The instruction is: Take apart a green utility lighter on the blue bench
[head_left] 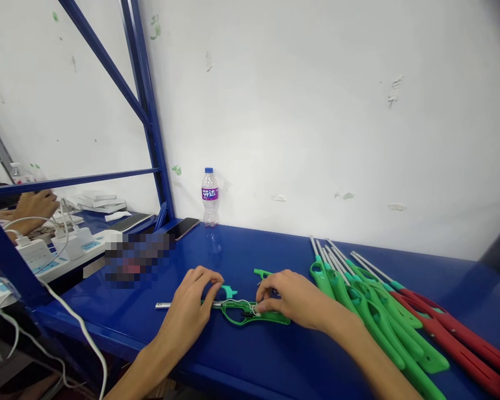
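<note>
Bright, even light fills the scene, with soft glare on the blue worktop (pixel 241 355) beneath the bottle (pixel 210 198). The edges bow and darken at the right corners, and one patch at left is pixelated.

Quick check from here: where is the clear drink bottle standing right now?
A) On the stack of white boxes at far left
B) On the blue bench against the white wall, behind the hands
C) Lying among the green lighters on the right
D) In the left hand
B: the bottle stands upright on the blue bench at the wall, behind the left hand and right hand, which rest on a green lighter.
</note>
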`<state>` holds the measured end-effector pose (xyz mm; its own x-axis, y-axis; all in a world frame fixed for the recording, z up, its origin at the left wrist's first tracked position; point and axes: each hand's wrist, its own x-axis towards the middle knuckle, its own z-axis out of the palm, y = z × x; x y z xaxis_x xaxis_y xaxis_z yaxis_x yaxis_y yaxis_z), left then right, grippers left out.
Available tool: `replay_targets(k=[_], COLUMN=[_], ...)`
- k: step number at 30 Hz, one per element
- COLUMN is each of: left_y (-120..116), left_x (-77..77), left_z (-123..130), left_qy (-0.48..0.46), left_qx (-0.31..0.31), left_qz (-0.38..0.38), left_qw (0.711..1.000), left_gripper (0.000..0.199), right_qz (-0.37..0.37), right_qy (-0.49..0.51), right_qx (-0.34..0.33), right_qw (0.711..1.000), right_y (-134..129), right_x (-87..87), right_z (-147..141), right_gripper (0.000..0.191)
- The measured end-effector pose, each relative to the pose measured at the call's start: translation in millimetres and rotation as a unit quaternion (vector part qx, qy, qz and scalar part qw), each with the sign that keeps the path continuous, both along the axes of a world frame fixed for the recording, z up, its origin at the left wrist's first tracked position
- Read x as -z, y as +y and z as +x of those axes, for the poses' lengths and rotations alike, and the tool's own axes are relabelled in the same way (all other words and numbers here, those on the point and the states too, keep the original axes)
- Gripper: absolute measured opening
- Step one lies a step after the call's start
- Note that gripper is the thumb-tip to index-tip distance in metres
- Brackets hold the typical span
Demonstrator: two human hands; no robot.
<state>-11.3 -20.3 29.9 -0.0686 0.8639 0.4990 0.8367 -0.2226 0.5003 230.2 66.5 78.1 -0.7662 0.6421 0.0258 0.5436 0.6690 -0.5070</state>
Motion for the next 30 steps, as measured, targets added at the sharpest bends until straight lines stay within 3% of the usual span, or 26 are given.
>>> replay_targets(k=[4,9,11,30], left_y=[-2.3,-10.5,-11.0,-6.3], left_x=[0.4,-7.9,-9.6,-3.6], left_z=[2.0,11.0,12.0,9.4], left_qy=[0.032,0.087,0.088,0.07], left_qx=[0.025,0.149,0.169,0.156], left_qz=[-0.007,-0.039,-0.055,-0.054], left_qw=[0.999,0.984,0.98,0.984], left_gripper=[0.018,0.023,0.024,0.023], right_qz=[-0.008,-0.018,-0.013,0.049], right_qy=[0.008,0.002,-0.005,0.016], right_qx=[-0.017,-0.031,-0.026,-0.032], right_qw=[1.0,0.999,1.0,0.998], right_y=[-0.8,-2.7,-2.7,-1.9], right_x=[-3.1,-7.3,-6.8,1.7], right_z=[4.0,9.3,9.2,3.3], right_gripper=[0.006,0.013,0.018,0.013])
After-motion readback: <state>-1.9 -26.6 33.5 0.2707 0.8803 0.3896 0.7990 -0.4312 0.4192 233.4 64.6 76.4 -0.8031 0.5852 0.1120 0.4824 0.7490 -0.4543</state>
